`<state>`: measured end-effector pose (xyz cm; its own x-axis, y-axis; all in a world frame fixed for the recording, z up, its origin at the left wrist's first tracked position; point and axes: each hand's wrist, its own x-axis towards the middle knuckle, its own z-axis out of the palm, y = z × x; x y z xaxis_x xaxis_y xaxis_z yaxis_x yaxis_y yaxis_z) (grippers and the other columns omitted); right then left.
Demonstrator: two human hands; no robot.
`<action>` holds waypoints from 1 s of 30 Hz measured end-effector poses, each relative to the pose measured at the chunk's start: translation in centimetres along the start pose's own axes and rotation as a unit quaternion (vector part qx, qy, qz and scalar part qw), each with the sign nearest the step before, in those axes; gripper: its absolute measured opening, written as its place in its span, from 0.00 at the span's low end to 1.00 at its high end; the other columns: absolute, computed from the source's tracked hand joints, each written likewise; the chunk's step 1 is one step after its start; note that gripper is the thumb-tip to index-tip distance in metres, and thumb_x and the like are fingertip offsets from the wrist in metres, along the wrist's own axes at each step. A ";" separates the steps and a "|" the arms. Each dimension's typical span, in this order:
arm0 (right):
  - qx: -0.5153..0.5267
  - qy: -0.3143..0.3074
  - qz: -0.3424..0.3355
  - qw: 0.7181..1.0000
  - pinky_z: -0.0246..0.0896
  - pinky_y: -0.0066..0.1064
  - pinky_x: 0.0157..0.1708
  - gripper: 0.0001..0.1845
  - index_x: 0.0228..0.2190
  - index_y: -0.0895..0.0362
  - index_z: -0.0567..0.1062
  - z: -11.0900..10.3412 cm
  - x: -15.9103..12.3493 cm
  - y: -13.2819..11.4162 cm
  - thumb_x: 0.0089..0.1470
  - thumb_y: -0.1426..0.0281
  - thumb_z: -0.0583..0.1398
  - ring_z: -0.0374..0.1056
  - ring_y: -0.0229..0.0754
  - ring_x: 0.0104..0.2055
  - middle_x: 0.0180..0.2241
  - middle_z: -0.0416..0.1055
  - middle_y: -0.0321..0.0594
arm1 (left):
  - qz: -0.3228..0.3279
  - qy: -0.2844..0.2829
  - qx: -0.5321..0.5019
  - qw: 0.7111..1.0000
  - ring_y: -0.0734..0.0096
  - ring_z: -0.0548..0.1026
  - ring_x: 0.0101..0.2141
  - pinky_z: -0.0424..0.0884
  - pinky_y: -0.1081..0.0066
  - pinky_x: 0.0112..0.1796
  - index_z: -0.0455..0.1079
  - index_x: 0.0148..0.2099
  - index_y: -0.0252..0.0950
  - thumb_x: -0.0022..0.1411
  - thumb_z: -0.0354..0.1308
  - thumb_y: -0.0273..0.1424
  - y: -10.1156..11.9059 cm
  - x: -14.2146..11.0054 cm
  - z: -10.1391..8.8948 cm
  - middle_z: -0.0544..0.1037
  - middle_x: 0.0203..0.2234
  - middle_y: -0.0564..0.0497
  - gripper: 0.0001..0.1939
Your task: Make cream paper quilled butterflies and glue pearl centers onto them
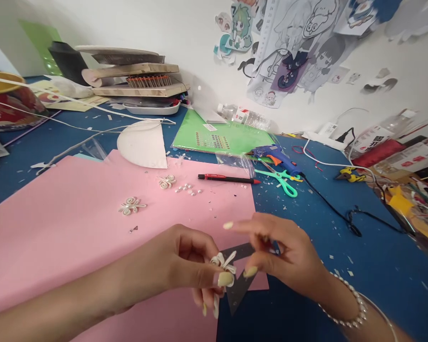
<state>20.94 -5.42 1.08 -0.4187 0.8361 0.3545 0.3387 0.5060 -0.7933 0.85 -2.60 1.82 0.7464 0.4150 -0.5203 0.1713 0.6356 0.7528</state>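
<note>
Between its thumb and fingers, my left hand (185,266) pinches a small white coiled-cord ornament (219,260) with loops sticking out to the right. My right hand (283,251) is just to the right of it, index finger stretched out, thumb apart and the other fingers bent; I see nothing held in it. Beneath both hands lies a dark triangular ruler (238,297), partly covered. Two similar white coiled ornaments, one at the left (131,205) and one farther back (167,181), rest on the pink sheet (74,223). Beside the farther one are several small white beads (188,189).
A red and black pen (228,179) lies behind the hands. To its right are teal-handled scissors (280,181) and a blue glue gun (276,156) with a trailing black cord. A white rounded board (144,145) and green sheet (199,130) sit at the back.
</note>
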 end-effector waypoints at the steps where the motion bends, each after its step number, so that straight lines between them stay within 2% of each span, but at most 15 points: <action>1: 0.017 -0.023 -0.014 0.999 0.53 0.21 0.22 0.15 0.41 0.55 0.74 0.2 0.0 0.0 0.52 0.62 0.60 0.56 0.29 0.22 0.21 0.63 0.30 | -0.004 -0.005 0.009 1.000 0.78 0.74 0.19 0.70 0.79 0.26 0.74 0.25 0.35 0.50 0.65 0.28 -0.1 0.0 0.0 0.77 0.18 0.58 0.04; 4: 0.049 -0.054 -0.043 0.996 0.53 0.21 0.22 0.12 0.37 0.58 0.76 0.9 0.1 0.0 0.53 0.64 0.59 0.58 0.29 0.23 0.21 0.67 0.32 | -0.010 -0.027 0.030 0.999 0.77 0.75 0.21 0.70 0.80 0.27 0.76 0.28 0.35 0.50 0.64 0.29 -0.2 0.1 -0.1 0.78 0.18 0.56 0.02; 9: 0.053 -0.053 -0.006 0.997 0.54 0.21 0.22 0.15 0.37 0.58 0.76 1.0 0.1 -0.3 0.55 0.61 0.57 0.59 0.29 0.22 0.21 0.69 0.33 | -0.013 -0.043 0.028 0.999 0.75 0.77 0.22 0.71 0.79 0.27 0.77 0.29 0.37 0.51 0.64 0.31 0.2 -0.1 0.0 0.80 0.20 0.55 0.03; 11: 0.050 -0.057 -0.011 0.997 0.54 0.21 0.22 0.16 0.37 0.59 0.76 1.0 0.1 -0.3 0.56 0.61 0.55 0.59 0.29 0.22 0.21 0.69 0.34 | -0.015 -0.050 0.027 0.998 0.76 0.77 0.23 0.71 0.79 0.27 0.78 0.30 0.37 0.52 0.63 0.31 0.3 -0.1 0.0 0.80 0.20 0.56 0.03; 15: 0.047 -0.045 -0.034 0.997 0.54 0.21 0.21 0.15 0.36 0.60 0.77 1.0 0.1 -0.2 0.56 0.63 0.56 0.59 0.30 0.21 0.19 0.68 0.34 | -0.018 -0.066 0.021 0.997 0.76 0.77 0.22 0.70 0.80 0.26 0.78 0.29 0.38 0.52 0.63 0.29 0.2 0.1 -0.1 0.80 0.21 0.56 0.02; 20: 0.064 -0.038 -0.038 0.996 0.52 0.20 0.18 0.16 0.32 0.63 0.78 1.3 0.0 -0.1 0.54 0.62 0.58 0.57 0.29 0.19 0.16 0.66 0.34 | -0.018 -0.074 0.020 0.997 0.75 0.77 0.21 0.70 0.79 0.25 0.79 0.31 0.37 0.54 0.62 0.31 -0.2 0.2 -0.1 0.79 0.18 0.55 0.05; 24: 0.078 -0.039 -0.041 0.995 0.53 0.20 0.19 0.15 0.31 0.65 0.78 1.5 -0.1 -0.1 0.53 0.64 0.59 0.58 0.29 0.19 0.17 0.67 0.36 | -0.015 -0.081 0.011 0.997 0.74 0.77 0.22 0.70 0.78 0.25 0.79 0.31 0.38 0.53 0.63 0.32 -0.4 0.1 0.1 0.80 0.18 0.54 0.05; 30: 0.051 -0.032 -0.056 0.997 0.54 0.20 0.19 0.15 0.31 0.64 0.77 1.4 0.2 -0.3 0.54 0.64 0.58 0.58 0.29 0.19 0.16 0.67 0.35 | -0.006 -0.083 0.014 0.996 0.75 0.76 0.20 0.69 0.79 0.23 0.79 0.30 0.36 0.53 0.64 0.31 -0.1 0.0 0.0 0.79 0.18 0.54 0.04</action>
<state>19.63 -5.71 0.70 -0.5026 0.7584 0.4151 0.1999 0.5691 -0.7976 0.82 -2.66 1.69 0.8403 0.2918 -0.4569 0.1974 0.6203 0.7591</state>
